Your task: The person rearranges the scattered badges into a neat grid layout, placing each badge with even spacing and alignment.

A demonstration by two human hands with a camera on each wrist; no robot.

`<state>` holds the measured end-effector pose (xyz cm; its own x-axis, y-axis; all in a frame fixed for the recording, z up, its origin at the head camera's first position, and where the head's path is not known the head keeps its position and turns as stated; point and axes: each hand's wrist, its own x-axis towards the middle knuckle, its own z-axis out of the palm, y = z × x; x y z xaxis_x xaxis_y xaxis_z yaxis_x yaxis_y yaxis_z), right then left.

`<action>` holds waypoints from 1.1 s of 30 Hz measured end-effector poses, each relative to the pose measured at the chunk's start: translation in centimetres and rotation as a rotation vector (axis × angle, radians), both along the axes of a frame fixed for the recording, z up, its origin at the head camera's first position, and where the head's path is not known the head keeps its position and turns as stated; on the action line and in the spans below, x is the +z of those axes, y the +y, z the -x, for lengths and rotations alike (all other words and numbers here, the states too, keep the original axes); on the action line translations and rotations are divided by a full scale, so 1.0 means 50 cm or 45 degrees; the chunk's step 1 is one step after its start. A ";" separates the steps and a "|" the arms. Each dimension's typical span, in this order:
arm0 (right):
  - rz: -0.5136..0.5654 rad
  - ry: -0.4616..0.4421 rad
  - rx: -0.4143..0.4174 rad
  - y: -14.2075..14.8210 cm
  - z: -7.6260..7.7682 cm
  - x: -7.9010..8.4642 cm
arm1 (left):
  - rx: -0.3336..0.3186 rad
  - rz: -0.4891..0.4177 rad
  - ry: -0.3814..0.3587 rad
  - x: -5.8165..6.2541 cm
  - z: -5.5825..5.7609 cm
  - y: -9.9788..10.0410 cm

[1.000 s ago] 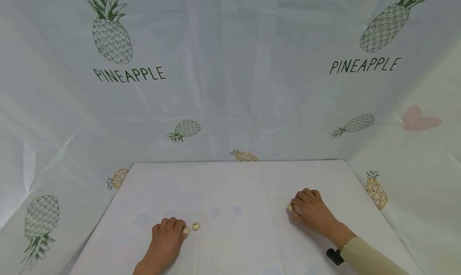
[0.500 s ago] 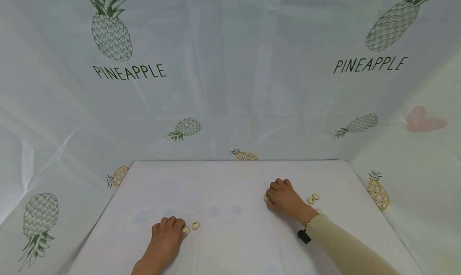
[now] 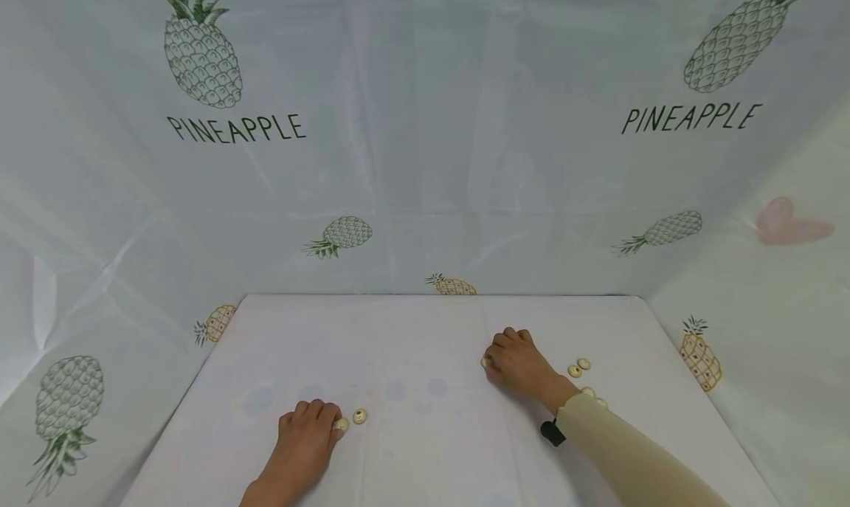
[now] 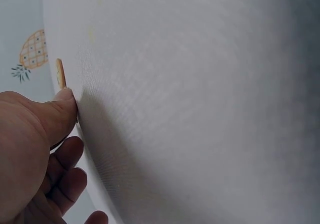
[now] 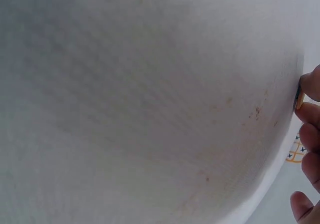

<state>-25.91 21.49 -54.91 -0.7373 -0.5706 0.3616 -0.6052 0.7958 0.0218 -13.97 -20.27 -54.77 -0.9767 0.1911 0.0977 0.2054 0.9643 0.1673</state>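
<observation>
On the left of the white table, my left hand (image 3: 302, 444) pinches a small round wooden disc (image 3: 341, 424) between thumb and forefinger. A second disc (image 3: 360, 416), pale with a dark mark on top, lies just to its right. In the left wrist view that neighbouring disc (image 4: 60, 73) shows edge-on beyond the thumb, which hides most of the pinched one. Farther back and to the right, my right hand (image 3: 521, 365) grips another wooden disc (image 3: 486, 361) at its fingertips. The right wrist view shows this disc (image 5: 299, 98) edge-on against the cloth, between thumb and finger.
Several more discs (image 3: 575, 371) lie right of the right wrist, some partly behind the sleeve (image 3: 617, 437). A black strap piece (image 3: 553, 432) hangs under that wrist. White sheeting printed with pineapples (image 3: 425, 160) rises behind and beside the table (image 3: 425, 322).
My right hand has slid left and slightly back with its disc, uncovering the discs beside the wrist; it slowed in the last half second. My left hand stays in place on its disc.
</observation>
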 end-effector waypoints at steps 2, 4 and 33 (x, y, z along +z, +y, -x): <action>0.006 0.000 -0.009 0.001 0.000 -0.003 | -0.002 -0.001 -0.004 0.000 0.000 0.000; 0.013 -0.009 -0.016 0.001 -0.001 -0.004 | -0.001 -0.003 -0.010 0.001 0.000 0.000; 0.036 -0.073 -0.070 -0.002 -0.009 0.003 | -0.012 0.001 0.003 0.001 -0.002 -0.002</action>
